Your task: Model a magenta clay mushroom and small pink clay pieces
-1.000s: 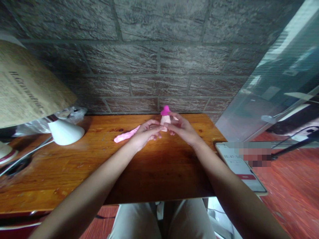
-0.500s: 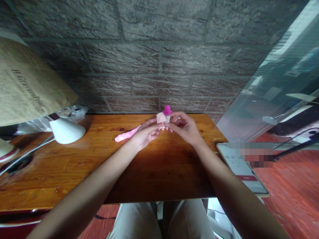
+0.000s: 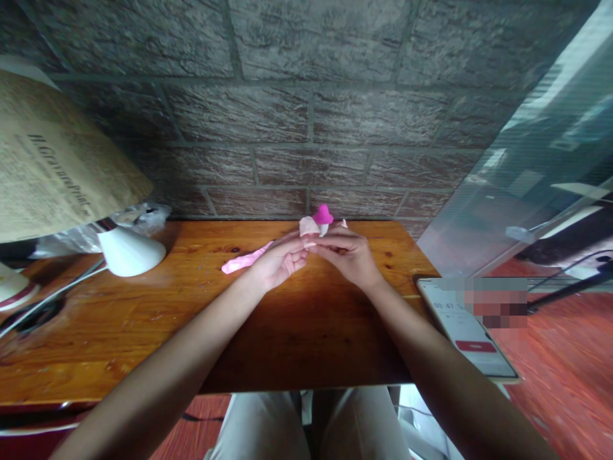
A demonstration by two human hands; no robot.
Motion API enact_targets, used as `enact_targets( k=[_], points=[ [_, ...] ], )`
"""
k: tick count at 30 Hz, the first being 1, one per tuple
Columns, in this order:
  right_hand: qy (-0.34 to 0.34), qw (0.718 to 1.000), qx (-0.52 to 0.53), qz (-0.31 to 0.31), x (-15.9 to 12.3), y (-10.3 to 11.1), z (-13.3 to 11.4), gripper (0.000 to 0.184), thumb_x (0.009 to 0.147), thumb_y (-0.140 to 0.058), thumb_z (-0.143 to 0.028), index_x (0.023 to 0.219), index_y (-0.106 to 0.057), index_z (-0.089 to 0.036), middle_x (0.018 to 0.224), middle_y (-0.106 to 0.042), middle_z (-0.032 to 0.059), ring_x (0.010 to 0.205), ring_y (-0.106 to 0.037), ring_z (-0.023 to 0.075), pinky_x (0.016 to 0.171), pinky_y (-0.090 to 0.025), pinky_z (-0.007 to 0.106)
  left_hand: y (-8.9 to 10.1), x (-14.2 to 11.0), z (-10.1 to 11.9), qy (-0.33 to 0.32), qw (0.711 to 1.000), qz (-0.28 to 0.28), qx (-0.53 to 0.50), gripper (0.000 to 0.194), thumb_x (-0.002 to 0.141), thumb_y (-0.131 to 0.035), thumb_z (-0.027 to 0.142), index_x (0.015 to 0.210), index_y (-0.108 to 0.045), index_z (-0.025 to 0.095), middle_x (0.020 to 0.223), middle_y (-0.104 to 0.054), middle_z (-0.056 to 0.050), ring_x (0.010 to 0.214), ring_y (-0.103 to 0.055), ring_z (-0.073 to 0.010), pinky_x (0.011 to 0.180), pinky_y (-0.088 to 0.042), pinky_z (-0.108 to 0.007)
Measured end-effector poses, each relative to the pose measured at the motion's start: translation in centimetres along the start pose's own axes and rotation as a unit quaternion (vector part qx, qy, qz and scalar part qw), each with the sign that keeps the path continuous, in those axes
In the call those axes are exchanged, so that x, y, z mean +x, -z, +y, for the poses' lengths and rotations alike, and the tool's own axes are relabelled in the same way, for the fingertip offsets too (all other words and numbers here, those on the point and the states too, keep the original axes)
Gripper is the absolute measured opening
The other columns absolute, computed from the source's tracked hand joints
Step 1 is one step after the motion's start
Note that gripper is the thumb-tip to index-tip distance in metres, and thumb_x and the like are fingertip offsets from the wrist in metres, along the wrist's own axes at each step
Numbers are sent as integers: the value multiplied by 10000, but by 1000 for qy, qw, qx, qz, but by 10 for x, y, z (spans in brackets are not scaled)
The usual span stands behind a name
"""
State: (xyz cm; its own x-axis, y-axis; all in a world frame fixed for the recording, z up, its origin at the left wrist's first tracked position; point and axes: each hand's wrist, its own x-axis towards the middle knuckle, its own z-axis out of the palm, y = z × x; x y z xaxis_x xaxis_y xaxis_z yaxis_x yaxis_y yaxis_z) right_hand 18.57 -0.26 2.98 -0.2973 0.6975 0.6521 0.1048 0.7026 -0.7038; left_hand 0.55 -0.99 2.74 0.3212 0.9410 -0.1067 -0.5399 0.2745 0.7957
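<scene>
My left hand (image 3: pixel 283 260) is closed around the lower end of a thin, pale pink piece (image 3: pixel 308 225); its material is unclear. My right hand (image 3: pixel 348 250) pinches at the base of that same piece, its fingertips meeting those of my left hand. Right behind the fingers stands a small magenta cap on a white stem (image 3: pixel 323 214), mushroom-like in shape; whether it is held or stands on the table cannot be made out. A small pale pink bit (image 3: pixel 343 223) shows behind my right hand. Beside my left wrist lies a crinkled pink strip (image 3: pixel 246 259).
A white lamp-like base (image 3: pixel 131 251) under a printed brown paper shade (image 3: pixel 57 160) stands on the wooden table (image 3: pixel 306 332) at left, near clear plastic wrapping. A phone (image 3: pixel 472 332) lies at the right edge. A brick wall (image 3: pixel 306 115) rises behind; a translucent panel (image 3: pixel 498 179) flanks the right.
My right hand has moved left and its fingers have closed at the base of the pale pink piece. More of the white stem under the magenta cap now shows.
</scene>
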Motion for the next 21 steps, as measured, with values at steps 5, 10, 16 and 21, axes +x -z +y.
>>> enact_targets(
  k=[5, 10, 16, 21],
  points=[
    [-5, 1000, 19, 7, 0, -2, -1, 64, 807, -776, -330, 856, -810, -351, 804, -686, 14, 754, -578, 184, 774, -476, 358, 1, 1, 0, -1, 1000, 1, -8, 224, 705, -813, 136, 900, -705, 128, 653, -651, 24, 532, -570, -32, 511, -465, -119],
    [-17, 1000, 22, 4, -1, -2, 1, 116, 796, -782, -347, 910, -807, -343, 790, -672, 13, 727, -552, 178, 731, -473, 343, 1, 0, 1, 4, 1000, -2, -10, 181, 714, -810, 144, 840, -680, 137, 624, -635, 33, 532, -580, -37, 508, -469, -120],
    [-32, 998, 49, 1, -1, -2, 1, 106, 800, -780, -367, 894, -808, -328, 838, -705, 22, 790, -590, 189, 781, -477, 355, 0, -1, 2, 3, 1000, -7, -3, 190, 712, -817, 133, 831, -668, 138, 623, -635, 39, 533, -581, -32, 514, -470, -117],
    [-48, 997, 60, -1, -2, -3, -1, 112, 790, -789, -354, 897, -806, -331, 836, -715, 16, 775, -586, 189, 770, -485, 352, 1, -1, 2, -1, 1000, -7, -7, 190, 712, -813, 127, 844, -676, 136, 642, -654, 32, 555, -603, -40, 536, -487, -124]
  ],
)
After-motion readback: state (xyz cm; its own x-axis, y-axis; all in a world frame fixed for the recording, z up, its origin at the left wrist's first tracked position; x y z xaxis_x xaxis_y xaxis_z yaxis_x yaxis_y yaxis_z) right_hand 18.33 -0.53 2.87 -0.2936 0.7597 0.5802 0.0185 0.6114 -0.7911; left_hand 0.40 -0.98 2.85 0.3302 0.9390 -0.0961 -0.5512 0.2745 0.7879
